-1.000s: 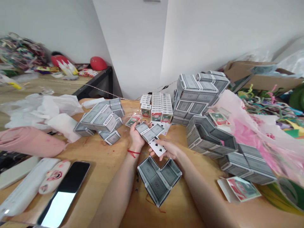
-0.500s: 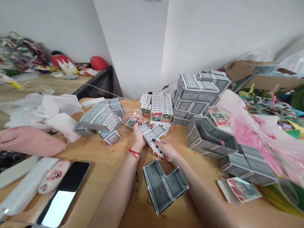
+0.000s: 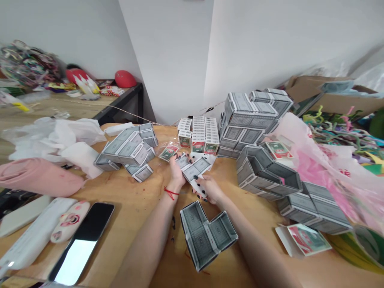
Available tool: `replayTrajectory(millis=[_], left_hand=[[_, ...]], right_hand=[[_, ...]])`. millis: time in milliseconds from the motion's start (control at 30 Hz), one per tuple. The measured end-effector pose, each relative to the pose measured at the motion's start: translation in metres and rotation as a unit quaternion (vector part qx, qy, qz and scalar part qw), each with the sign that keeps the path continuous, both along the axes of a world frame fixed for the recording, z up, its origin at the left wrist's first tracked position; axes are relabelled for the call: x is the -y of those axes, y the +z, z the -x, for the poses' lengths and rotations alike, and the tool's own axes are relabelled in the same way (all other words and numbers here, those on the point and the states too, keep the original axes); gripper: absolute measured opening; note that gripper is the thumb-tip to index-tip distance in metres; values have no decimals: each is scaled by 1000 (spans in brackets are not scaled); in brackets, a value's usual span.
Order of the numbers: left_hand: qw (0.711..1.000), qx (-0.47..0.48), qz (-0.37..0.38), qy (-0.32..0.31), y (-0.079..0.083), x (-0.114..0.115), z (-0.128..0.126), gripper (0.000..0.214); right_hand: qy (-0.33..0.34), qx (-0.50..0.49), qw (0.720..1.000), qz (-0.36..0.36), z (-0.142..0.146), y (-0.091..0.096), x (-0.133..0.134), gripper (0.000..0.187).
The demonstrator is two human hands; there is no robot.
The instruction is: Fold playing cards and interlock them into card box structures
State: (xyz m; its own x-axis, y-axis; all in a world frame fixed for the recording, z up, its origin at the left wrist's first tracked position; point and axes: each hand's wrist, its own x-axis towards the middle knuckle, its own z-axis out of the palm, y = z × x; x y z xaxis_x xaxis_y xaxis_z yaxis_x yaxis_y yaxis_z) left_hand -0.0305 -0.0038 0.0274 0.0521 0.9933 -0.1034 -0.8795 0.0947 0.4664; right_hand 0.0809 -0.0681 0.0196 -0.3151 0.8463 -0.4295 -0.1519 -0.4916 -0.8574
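Observation:
Several playing cards with grey patterned backs are joined or overlapped between my two hands above the wooden table. My left hand grips their left end, thumb and fingers closed on it; a red string bracelet circles that wrist. At the lower right of the cards, my right hand pinches a card whose white face partly shows. Just behind the hands lies another face-up card. Between my forearms stands an L-shaped piece folded from cards, open at the top.
Card boxes stand in rows at the back. Folded-card blocks are stacked at the right and left. A phone lies front left, an opened card box front right. Pink plastic covers the right side.
Both hands keep their hold on the cards and have barely moved. The whole view has shifted very slightly.

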Motion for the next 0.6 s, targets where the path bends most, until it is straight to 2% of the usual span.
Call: replayTrajectory(millis=[100,300,500,600], left_hand=[[1000,-18,20,0,1,1,-5,15],[997,-28,61,31,-2,1,-12,19],[998,-21,36,37,-2,-5,2,14],[997,-18,48,58,3,-8,11,12]], right_hand=[[-33,-22,999,4,0,5,0,29],[-43,-54,998,12,-2,5,-1,26],[54,-142,988,18,-14,4,-4,21],[84,-146,986,21,-15,0,-4,22]])
